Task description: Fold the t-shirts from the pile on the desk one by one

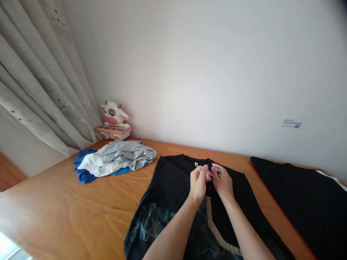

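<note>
Left hand and right hand, fingers curled narrow, are over the black shirt; any grip I cannot tell.

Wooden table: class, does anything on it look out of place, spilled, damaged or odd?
Nothing looks spilled or damaged. The crumpled clothes pile on the left looks untidy beside the black shirt, which lies spread out. The toy cow behind the pile seems slightly out of place among clothing.
</note>
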Demonstrator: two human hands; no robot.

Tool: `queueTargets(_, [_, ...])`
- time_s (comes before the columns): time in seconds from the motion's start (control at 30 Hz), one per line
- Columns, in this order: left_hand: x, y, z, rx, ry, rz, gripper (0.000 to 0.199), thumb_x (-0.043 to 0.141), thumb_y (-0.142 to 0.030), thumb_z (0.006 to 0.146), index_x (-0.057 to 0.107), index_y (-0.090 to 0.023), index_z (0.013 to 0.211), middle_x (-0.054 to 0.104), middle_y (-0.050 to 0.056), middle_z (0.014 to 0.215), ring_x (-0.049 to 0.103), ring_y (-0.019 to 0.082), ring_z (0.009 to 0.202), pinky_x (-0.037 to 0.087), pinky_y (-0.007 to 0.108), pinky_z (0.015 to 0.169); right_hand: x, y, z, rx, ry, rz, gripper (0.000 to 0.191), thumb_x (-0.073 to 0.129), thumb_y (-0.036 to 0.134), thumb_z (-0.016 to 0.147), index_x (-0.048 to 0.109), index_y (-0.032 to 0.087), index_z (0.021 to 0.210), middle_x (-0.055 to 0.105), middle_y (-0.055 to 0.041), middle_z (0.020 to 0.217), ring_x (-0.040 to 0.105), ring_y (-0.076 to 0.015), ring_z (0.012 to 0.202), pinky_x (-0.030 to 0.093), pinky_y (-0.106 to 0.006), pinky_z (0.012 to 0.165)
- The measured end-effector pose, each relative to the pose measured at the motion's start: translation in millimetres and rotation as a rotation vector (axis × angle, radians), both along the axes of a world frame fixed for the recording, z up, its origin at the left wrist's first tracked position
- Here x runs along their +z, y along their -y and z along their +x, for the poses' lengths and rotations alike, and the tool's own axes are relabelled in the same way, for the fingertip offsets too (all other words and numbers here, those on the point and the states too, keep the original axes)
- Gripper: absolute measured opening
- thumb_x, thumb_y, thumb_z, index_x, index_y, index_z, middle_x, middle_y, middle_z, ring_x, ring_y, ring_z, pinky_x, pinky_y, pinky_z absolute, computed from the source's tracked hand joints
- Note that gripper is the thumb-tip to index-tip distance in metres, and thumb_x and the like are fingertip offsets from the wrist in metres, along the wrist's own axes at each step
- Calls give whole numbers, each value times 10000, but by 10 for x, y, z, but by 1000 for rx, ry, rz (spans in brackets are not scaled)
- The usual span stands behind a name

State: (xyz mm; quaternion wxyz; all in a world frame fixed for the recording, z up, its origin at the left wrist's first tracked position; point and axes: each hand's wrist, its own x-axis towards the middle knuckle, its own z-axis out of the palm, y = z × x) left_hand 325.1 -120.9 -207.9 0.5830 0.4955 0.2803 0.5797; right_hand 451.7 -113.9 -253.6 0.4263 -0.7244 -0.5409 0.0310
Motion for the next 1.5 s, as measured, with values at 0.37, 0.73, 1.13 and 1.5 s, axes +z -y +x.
queueTargets(0.37, [-45, -492, -287, 339, -389, 23, 382, 339, -436, 1012, 609, -166, 1025, 639, 42, 869, 587, 119, 652, 460, 216, 587, -58, 257, -685, 197, -1, 82, 346, 446, 399, 921, 656, 183, 1089, 671, -77, 909, 630, -219, 782, 485, -334, 704])
queueTargets(0.73, [155, -1440, -1825, 38, -1391, 465, 190, 543, -158, 874, 708, -185, 964, 746, 104, 1078, 691, 261, 1061, 504, 399, 1005, 334, 568, -1266, 793, 109, -76, 237, 725, 444, 844, 619, 236, 884, 649, -12, 917, 602, -199, 907, 454, -313, 829])
queueTargets(1.13, [13, -1668, -1967, -148, -1671, 648, 332, 561, -170, 897, 711, -245, 1184, 749, 65, 1237, 686, 233, 1150, 503, 360, 1021, 219, 659, -1713, 724, 439, -116, 102, 665, 236, 899, 702, 231, 994, 696, -33, 1032, 623, -227, 985, 445, -374, 855])
queueTargets(1.5, [7, -1784, -2010, 10, -1700, 565, 342, 540, -110, 874, 785, -234, 1078, 771, 82, 1132, 698, 236, 1101, 512, 333, 987, 150, 639, -1707, 693, 490, 20, 121, 625, 144, 908, 695, 222, 848, 688, 2, 878, 608, -167, 837, 395, -332, 759])
